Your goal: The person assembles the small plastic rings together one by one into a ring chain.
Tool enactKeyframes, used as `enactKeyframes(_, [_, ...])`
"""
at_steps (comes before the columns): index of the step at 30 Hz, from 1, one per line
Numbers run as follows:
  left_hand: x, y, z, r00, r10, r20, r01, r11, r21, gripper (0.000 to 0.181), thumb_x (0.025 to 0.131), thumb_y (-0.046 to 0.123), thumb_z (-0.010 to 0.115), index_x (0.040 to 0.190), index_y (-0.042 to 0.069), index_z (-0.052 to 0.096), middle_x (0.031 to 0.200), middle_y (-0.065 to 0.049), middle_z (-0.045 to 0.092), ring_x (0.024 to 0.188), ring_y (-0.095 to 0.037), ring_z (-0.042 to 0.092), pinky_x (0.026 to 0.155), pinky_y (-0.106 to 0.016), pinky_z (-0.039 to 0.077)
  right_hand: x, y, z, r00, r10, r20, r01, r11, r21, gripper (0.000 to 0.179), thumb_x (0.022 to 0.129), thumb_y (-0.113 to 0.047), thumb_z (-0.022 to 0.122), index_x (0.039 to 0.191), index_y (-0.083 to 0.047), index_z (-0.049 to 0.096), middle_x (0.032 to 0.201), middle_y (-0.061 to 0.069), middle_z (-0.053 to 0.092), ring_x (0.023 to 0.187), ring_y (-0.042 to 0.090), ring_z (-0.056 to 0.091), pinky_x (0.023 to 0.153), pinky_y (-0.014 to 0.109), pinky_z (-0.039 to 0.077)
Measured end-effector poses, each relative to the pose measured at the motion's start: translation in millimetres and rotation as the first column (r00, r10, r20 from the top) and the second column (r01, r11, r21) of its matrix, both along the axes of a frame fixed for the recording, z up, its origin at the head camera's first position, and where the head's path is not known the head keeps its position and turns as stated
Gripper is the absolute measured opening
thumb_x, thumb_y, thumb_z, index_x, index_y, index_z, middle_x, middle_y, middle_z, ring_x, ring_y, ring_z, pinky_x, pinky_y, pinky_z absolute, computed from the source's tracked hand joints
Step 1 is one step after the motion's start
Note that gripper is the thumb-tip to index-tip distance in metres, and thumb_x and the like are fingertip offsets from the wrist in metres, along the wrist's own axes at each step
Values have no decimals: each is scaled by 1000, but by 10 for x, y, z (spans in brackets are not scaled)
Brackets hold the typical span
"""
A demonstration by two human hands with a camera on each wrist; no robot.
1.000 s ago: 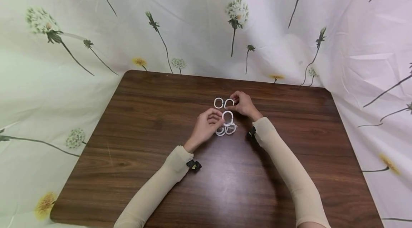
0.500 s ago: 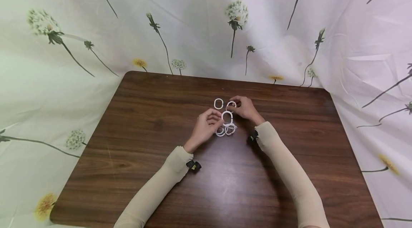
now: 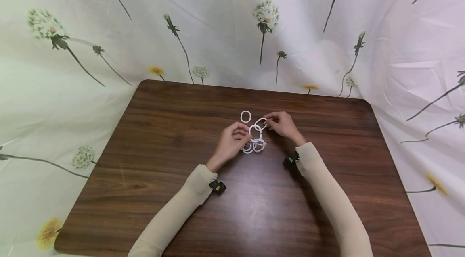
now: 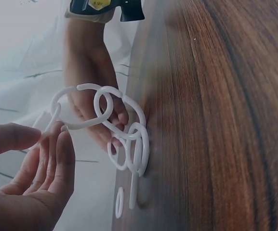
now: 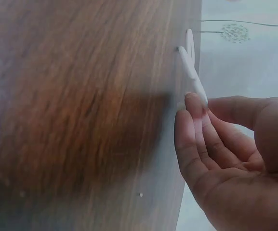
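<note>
Before me, the left hand [image 3: 230, 142] pinches the upper end of a chain of white oval plastic rings [image 4: 145, 151], whose lower rings go down to the brown wooden desk [image 3: 174, 208]. The right hand [image 3: 285, 125], its grip closed narrowly, pinches another white ring [image 3: 256, 122]; whether it is joined to the chain, I cannot tell. A loose white ring [image 3: 241, 116] lies near.
</note>
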State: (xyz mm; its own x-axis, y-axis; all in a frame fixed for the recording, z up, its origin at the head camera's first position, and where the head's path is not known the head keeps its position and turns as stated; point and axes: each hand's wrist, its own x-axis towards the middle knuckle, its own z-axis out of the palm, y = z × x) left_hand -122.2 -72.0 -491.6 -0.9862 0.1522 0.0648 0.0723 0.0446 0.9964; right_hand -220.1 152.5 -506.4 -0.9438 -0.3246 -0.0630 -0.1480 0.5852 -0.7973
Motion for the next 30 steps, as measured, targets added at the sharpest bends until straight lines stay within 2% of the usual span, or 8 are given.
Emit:
enactKeyframes(2, [1,0,-7,1000,2,3,-2,1000,2,20,93,-6,70,110,-10,62,101,-34,71,92,-53,72,85,-61,61,23,19,14,1000,-10,-11,10,1000,-3,22,100,-9,68,119,1,75,107,20,78,94,29,74,70,22,60])
enactKeyframes(5, [1,-1,-15,1000,6,3,-6,1000,-2,20,93,-5,71,111,-10,63,101,-33,72,93,-53,72,85,-59,62,69,52,60,1000,-12,-20,11,999,-40,22,99,-6,68,119,3,74,107,22,78,93,31,76,70,23,60])
enactKeyframes(8, [2,-4,-22,1000,6,3,-6,1000,-2,20,93,-5,71,111,-9,63,102,-33,72,94,-54,71,85,-60,61,113,89,128,1000,-19,-16,17,995,-94,23,100,-3,65,120,6,71,107,25,78,94,35,76,77,36,65])
enactKeyframes(12, [7,-8,-19,1000,7,0,-7,1000,-7,21,93,-4,71,112,-9,63,102,-33,72,93,-52,72,84,-61,61,167,134,238,999,-37,-12,35,988,-153,24,102,-4,64,121,8,69,109,27,76,94,38,76,84,52,64])
enactKeyframes(16, [6,-13,-27,1000,12,-1,-12,1000,-12,21,93,-4,72,111,-9,63,102,-32,72,91,-49,73,82,-59,62,235,162,357,998,-41,-42,33,983,-179,22,100,-4,67,119,7,70,108,29,74,91,41,76,85,57,63])
enactKeyframes(20, [4,-18,-31,1000,12,0,-12,1000,-9,21,93,-5,71,112,-9,63,101,-32,72,91,-49,73,83,-58,63,309,180,458,997,-25,-70,9,978,-211,22,100,-4,67,119,7,70,110,33,72,90,42,75,83,52,64])
enactKeyframes(27, [2,-18,-11,1000,12,-7,-12,1000,8,21,93,-5,71,112,-9,64,100,-33,72,89,-51,73,82,-62,61,420,162,590,996,-4,-92,-18,970,-240,19,99,-5,69,117,0,72,108,30,73,91,43,74,76,27,64])
enactKeyframes(30, [-2,-14,-15,1000,11,-5,-10,1000,17,20,93,-5,71,111,-9,64,99,-33,72,87,-50,73,81,-63,61,446,147,603,996,1,-92,-24,968,-251,19,98,-4,70,116,0,72,106,30,73,90,41,75,77,30,65])
